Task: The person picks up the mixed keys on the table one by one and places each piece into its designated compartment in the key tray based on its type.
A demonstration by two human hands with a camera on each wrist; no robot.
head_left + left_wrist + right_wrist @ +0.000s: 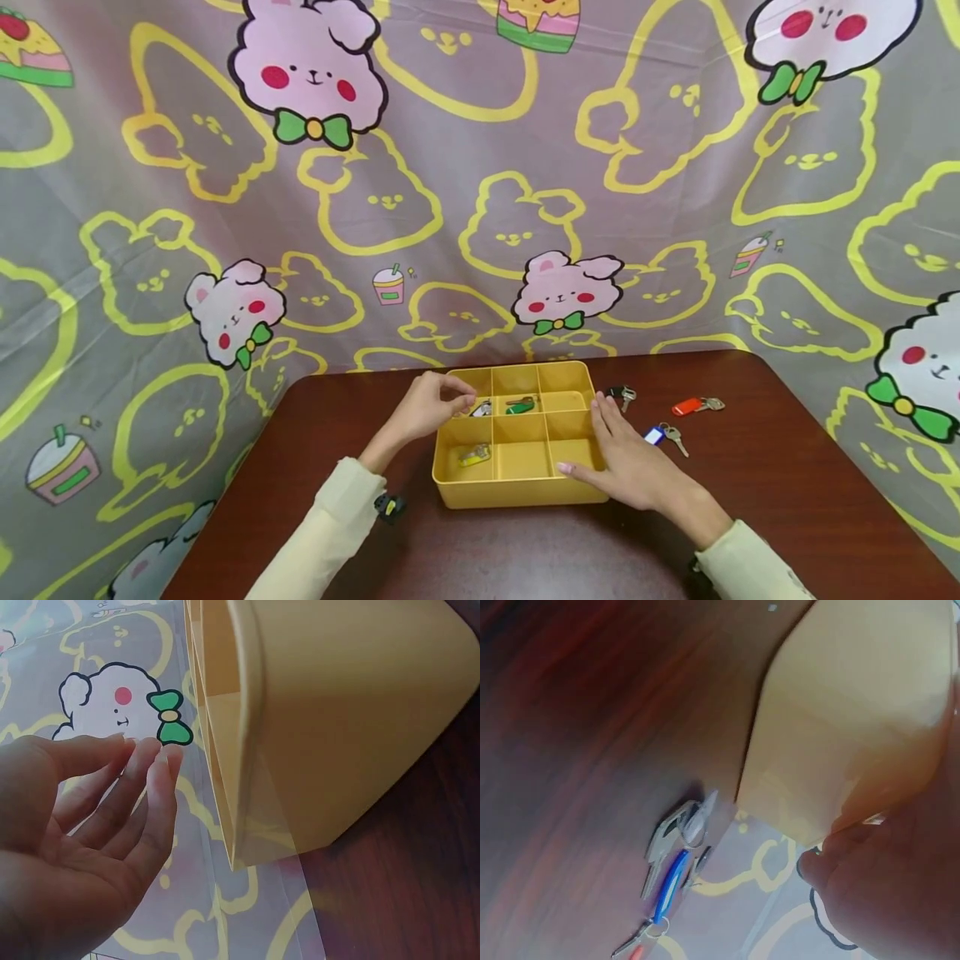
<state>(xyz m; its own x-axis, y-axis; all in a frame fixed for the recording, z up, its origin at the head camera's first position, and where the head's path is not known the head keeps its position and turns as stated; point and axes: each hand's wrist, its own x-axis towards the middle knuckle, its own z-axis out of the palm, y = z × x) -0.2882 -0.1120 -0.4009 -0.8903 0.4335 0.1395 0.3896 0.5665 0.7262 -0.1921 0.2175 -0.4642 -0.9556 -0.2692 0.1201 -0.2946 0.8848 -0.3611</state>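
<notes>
My left hand (pixel 429 408) hovers over the back left compartment of a yellow divided box (pixel 525 493). Its thumb and fingers are bent toward one another; the left wrist view shows nothing held between them. Just below the fingertips, a key with a whitish tag (pixel 482 408) lies in that compartment. A green-tagged key (pixel 521 405) lies in the back middle compartment, and a yellow-tagged key (pixel 474 455) in the front left one. With straight, spread fingers, my right hand (pixel 633 462) rests on the box's right rim; its thumb reaches over the front right compartment.
Right of the box on the brown table (pixel 795 492) lie a black-tagged key (pixel 622 395), a blue-tagged key (pixel 666 437) and a red-tagged key (pixel 697 406). A patterned cloth (pixel 480 192) hangs behind the table and along its sides.
</notes>
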